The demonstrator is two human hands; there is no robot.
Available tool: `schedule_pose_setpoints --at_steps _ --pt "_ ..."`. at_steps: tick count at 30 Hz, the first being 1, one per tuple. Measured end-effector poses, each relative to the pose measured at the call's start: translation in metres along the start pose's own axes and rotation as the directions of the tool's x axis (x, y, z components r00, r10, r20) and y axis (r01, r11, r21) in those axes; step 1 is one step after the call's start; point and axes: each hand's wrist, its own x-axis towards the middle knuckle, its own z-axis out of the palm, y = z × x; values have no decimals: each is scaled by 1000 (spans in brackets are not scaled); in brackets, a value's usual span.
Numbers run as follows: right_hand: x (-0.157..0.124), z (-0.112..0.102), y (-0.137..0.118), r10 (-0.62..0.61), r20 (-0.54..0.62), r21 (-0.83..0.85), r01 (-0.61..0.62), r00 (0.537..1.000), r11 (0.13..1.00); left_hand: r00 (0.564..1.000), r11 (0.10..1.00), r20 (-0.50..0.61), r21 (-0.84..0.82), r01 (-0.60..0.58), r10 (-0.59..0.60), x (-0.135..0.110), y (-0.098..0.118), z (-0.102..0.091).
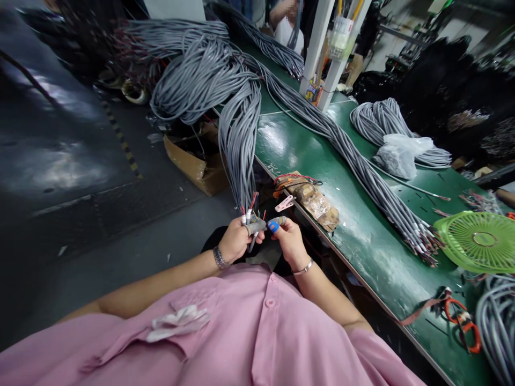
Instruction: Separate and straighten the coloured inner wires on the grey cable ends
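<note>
My left hand (235, 240) grips several white-banded grey cable ends (249, 214) with bared red wires, just below the long bundle of round grey cables (241, 139) hanging over the left edge of the glossy green table (289, 136). My right hand (292, 244), its thumb wrapped in a blue covering (273, 226), curls just beside them; I cannot tell whether its fingers pinch anything.

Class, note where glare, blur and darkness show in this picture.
Head view: white glare on the green table and grey floor; head view: floor at left smeared; head view: black heap at upper right sunk in darkness; head view: left hand and right hand clearer.
</note>
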Motion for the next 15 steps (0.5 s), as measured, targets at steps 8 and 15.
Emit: schedule_pose_setpoints --at_steps 8,15 --pt "2 -2 -4 -12 8 -3 12 1000 1000 1000 1000 18 16 16 -16 -1 7 5" --pt "0 -3 -1 -57 11 15 57 998 998 1000 1000 16 21 13 -13 -1 10 6"
